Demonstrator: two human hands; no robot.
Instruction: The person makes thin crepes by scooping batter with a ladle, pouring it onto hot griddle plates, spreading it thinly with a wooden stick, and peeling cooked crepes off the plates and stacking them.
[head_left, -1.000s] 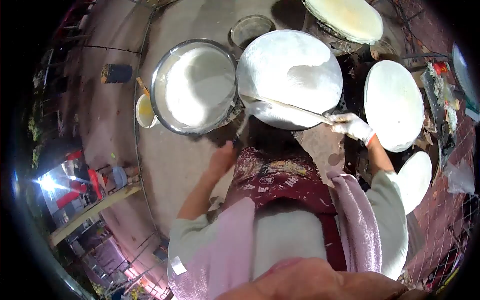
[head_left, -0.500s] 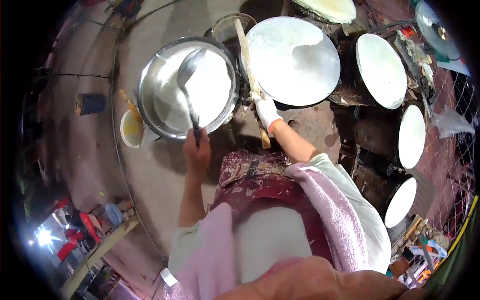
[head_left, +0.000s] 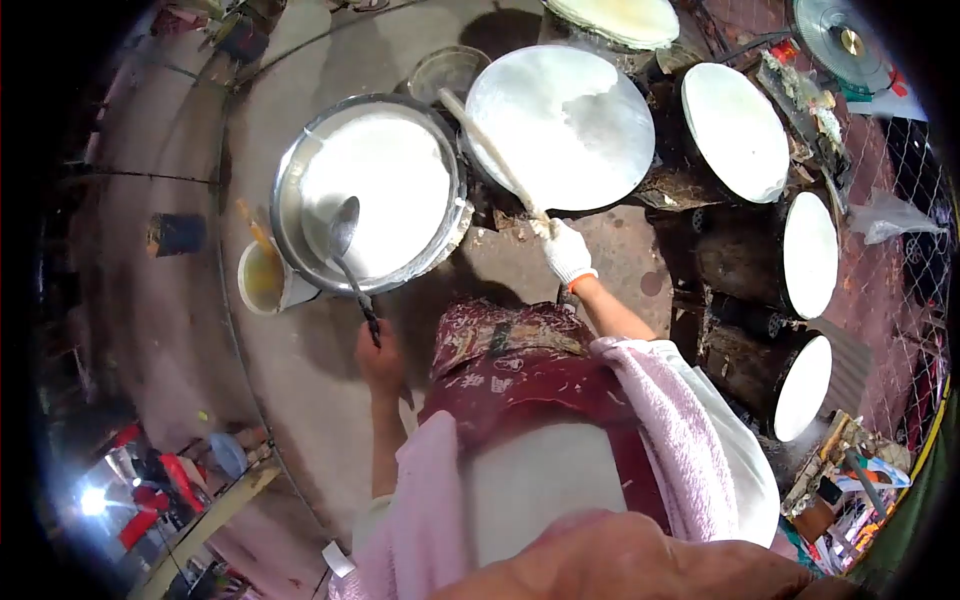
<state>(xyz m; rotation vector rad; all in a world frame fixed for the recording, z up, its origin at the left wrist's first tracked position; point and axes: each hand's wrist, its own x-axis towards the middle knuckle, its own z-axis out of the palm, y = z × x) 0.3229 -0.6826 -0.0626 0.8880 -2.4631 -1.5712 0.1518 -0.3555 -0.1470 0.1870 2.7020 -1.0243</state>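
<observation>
Ladle (head_left: 343, 229) drawn to the near side of the basin (head_left: 288, 215), clasped by the left hand (head_left: 379, 362), stick (head_left: 497, 160) slanted across the left edge of the pan (head_left: 575, 150), gripped by the gloved right hand (head_left: 566, 250).

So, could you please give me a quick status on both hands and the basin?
Left hand gripping ladle, bowl over metal basin. Gloved right hand holding wooden stick across edge of round plate. Nothing seen blocking the ladle.
</observation>
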